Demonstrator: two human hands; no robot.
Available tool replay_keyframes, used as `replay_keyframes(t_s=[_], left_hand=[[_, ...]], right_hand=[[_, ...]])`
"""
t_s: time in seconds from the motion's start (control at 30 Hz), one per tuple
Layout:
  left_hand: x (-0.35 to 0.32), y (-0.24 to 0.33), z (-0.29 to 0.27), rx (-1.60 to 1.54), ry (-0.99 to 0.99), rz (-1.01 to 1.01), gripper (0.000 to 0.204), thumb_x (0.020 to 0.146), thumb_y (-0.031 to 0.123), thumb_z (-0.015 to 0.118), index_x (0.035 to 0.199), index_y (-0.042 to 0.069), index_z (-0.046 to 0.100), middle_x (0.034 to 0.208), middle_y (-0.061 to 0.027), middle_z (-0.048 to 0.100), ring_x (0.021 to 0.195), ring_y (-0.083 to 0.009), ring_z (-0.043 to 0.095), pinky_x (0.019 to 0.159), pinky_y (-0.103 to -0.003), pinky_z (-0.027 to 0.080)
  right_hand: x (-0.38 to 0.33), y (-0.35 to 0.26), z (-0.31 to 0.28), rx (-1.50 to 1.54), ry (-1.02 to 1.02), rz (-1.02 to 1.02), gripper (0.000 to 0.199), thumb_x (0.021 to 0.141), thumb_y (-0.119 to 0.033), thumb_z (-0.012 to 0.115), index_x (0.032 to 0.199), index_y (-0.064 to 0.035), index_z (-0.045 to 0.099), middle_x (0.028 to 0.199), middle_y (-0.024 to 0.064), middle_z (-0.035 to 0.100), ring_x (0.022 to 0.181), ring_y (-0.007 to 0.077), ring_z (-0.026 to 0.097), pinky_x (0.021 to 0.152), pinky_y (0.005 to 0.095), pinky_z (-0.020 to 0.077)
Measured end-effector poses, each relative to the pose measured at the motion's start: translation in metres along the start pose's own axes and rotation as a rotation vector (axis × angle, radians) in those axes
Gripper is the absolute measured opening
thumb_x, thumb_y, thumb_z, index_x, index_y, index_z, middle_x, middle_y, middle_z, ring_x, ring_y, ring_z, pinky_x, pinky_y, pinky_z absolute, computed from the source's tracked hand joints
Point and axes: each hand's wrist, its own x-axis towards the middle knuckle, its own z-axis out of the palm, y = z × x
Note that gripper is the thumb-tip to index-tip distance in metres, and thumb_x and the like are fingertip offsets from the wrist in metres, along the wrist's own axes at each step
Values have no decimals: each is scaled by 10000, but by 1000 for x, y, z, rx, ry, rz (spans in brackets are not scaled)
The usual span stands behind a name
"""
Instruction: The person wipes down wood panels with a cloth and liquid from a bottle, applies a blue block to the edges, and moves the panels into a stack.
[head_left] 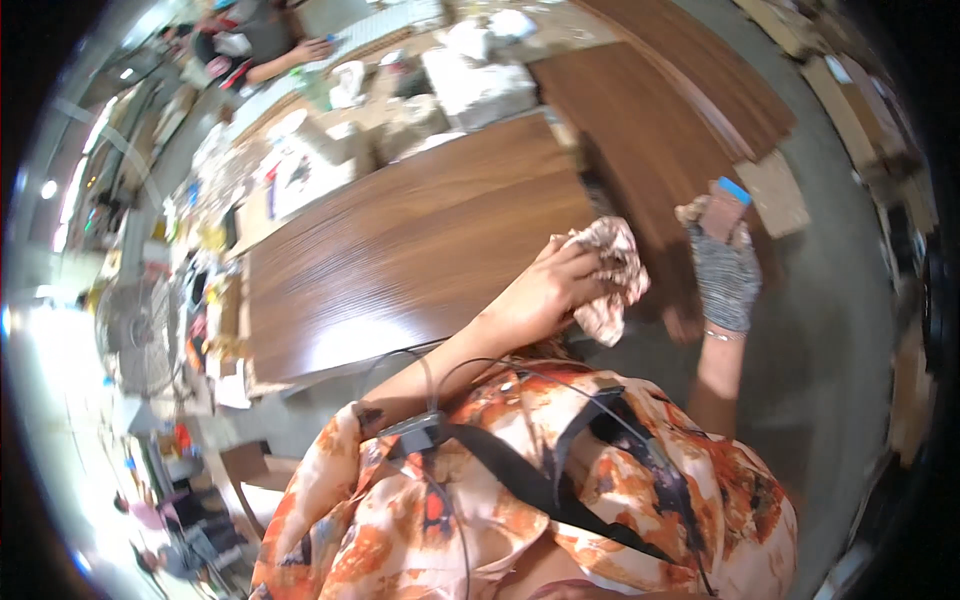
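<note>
My left hand [562, 285] is bare and closed around a crumpled, pink-and-white patterned rag [622, 262]. It is at the right end of a glossy brown wood-grain panel [400, 235] lying flat before me. On my right hand [725, 278] is a grey knitted glove. Its fingers are closed on a small brown block with a blue end [724, 212], perhaps a sanding block. This hand is beside a second wood-grain panel [640, 115], which reaches away on the right. Whether the rag touches the near panel I cannot tell.
Behind the near panel stand white wrapped bundles [480, 90] and other clutter. A third brown panel [700, 60] lies at the far right. Another person's hand [312, 48] is at the far left bench. A fan [140, 330] stands left, and cartons [850, 110] line the right side.
</note>
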Motion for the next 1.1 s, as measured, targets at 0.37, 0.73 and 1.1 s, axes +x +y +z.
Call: replay_keyframes(t_s=[0.37,0.73,1.1], left_hand=[[-205,-14,-91,508,168,-773,547,955,314,606,1494,269,525,1554,-137,442,1464,-362,360,1178,-581,284],[-369,-17,-161,614,346,-1103,558,892,379,671,1437,290,591,1550,-116,443,1415,-430,365,1169,-621,233],[-371,35,-196,257,234,-650,815,779,722,684,1471,311,552,1566,-107,430,1485,-388,298,1186,-698,98]], right_hand=[[59,107,103,-449,-217,123,542,1037,-299,562,1388,99,454,1340,210,548,1275,332,505,1185,483,334],[79,294,173,-990,-95,189,336,1047,-222,575,1236,51,629,1142,148,681,1050,282,686,999,436,559],[147,424,102,-1096,55,311,304,987,-211,690,1192,12,660,1093,95,676,973,212,681,847,344,617]])
